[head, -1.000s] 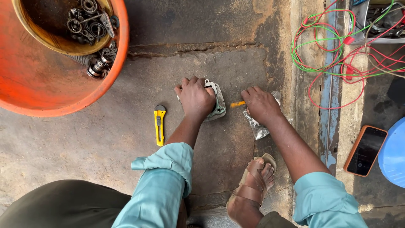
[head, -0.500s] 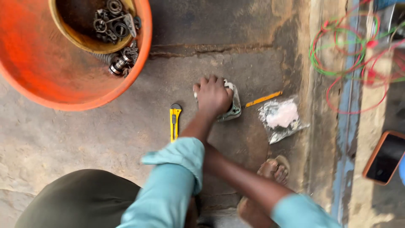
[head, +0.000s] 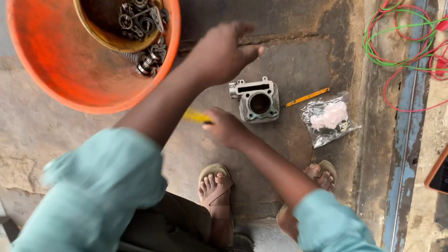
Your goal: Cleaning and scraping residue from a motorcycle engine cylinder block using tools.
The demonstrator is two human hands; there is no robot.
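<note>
My left hand (head: 223, 52) hovers above the floor with fingers spread and nothing in it, just up and left of a grey metal engine cylinder block (head: 255, 100). The block lies uncovered on the concrete floor, its round bore facing up. My right hand (head: 225, 127) reaches across to the left of the block. It is closed on a yellow utility knife (head: 195, 115), which looks blurred. A thin yellow stick-like tool (head: 306, 97) lies to the right of the block.
A big orange tub (head: 60, 70) at the top left holds a yellow bowl (head: 93, 28) of bearings and metal parts (head: 142, 21). A clear plastic bag (head: 329, 120) with something pale pink lies right of the block. Red and green wires (head: 401, 42) and an orange-cased phone (head: 438, 175) lie at the right. My sandalled feet (head: 215, 186) are below.
My left hand has lifted off the cylinder block, which now lies bare. My right hand has crossed to the left and closed on the yellow utility knife. The view has shifted.
</note>
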